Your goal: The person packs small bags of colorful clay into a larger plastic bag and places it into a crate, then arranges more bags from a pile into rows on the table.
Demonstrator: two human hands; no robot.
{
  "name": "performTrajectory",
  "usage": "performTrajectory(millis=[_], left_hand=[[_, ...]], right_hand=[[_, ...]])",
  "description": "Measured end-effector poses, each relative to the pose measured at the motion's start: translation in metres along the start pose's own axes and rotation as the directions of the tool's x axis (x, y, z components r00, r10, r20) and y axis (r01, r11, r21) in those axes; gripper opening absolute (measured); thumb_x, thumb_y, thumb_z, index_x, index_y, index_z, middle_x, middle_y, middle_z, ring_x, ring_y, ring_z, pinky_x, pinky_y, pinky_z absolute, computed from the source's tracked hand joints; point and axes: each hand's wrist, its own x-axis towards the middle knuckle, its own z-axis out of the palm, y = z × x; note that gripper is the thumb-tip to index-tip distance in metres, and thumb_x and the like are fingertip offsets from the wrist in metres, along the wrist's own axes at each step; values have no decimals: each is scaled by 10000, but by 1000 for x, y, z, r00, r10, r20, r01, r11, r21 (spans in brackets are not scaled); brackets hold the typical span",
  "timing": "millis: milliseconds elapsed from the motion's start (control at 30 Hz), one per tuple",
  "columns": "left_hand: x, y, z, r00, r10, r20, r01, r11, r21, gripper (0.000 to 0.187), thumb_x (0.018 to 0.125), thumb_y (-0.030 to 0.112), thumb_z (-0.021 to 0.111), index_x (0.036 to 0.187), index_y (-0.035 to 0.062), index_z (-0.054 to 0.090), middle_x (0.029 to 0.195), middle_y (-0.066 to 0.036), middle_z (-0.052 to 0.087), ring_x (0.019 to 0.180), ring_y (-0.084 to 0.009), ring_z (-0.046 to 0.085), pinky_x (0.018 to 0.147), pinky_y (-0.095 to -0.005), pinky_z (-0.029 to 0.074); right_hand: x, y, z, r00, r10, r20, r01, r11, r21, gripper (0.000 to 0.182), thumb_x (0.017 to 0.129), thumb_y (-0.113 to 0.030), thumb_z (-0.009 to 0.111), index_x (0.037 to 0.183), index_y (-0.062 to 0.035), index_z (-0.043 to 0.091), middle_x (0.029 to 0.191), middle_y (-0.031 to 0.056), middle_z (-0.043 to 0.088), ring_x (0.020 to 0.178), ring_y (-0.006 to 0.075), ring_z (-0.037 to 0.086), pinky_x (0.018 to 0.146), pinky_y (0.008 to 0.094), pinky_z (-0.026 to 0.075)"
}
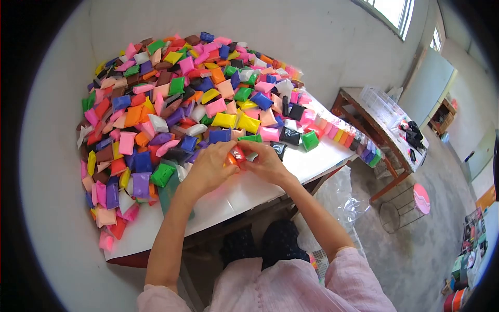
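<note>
My left hand (pixel 210 165) and my right hand (pixel 264 162) meet over the front part of the white table (pixel 223 203). Between their fingertips is a small shiny red packet (pixel 238 154), with an orange piece (pixel 230 160) beside it at my left fingers. Both hands have their fingers closed on the red packet. Right behind them lies a large heap of small colored packets (pixel 176 86). A blue packet (pixel 220 136) and a black packet (pixel 289 136) lie near my fingers. A green flat thing (pixel 167 193) lies left of my left forearm.
A row of multicolored packets (pixel 351 140) lies along the table's right end. Clear plastic bags (pixel 340 195) hang or lie below it. Farther right stand a second table (pixel 382 125) with a clear basket (pixel 382 104) and a pink-topped stool (pixel 421 198). A wall runs behind the heap.
</note>
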Motion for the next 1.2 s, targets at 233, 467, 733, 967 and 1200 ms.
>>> performTrajectory(millis=[233, 467, 733, 967, 1200], left_hand=[[-5, 5, -1, 1000, 8, -8, -8, 1000, 2, 649, 800, 211, 677, 1387, 25, 473, 1237, -195, 597, 1166, -365, 562, 1010, -442, 415], [-5, 3, 3, 997, 59, -50, -58, 998, 12, 637, 798, 206, 685, 1375, 31, 481, 1256, -192, 587, 1190, -364, 547, 1030, -456, 401], [-33, 38, 20, 862, 324, -390, -227, 935, 274, 486, 782, 80, 705, 1247, 32, 571, 1220, -177, 597, 1154, -371, 560, 1028, -486, 417], [-45, 33, 62, 893, 353, -280, -370, 929, -9, 197, 772, 40, 699, 962, 15, 656, 957, -129, 648, 915, -314, 616, 836, -422, 496], [-45, 30, 66, 916, 275, -293, -321, 939, -122, 134, 797, 31, 694, 925, -3, 675, 900, -125, 662, 841, -306, 613, 777, -396, 513]], right_hand=[[-6, 1, 5, 999, 36, -12, -35, 994, 107, 548, 836, -40, 700, 1364, -38, 553, 1215, 99, 671, 1053, 161, 663, 781, 266, 540], [-14, 0, 7, 997, -23, -71, 27, 998, 63, 530, 800, -8, 681, 1318, -3, 569, 1170, 147, 668, 1007, 224, 685, 755, 319, 559], [-26, -4, -2, 951, -245, -189, 193, 947, -255, 488, 782, 10, 686, 1258, -28, 585, 1184, 154, 625, 942, 257, 667, 705, 337, 557], [26, -12, -25, 960, -151, -238, 76, 952, -297, 169, 809, -113, 688, 941, -9, 698, 859, 139, 694, 745, 265, 675, 662, 390, 523], [106, -50, 17, 979, -157, 127, 195, 893, -406, 187, 828, -194, 686, 894, -23, 725, 828, 148, 708, 747, 309, 676, 699, 404, 515]])
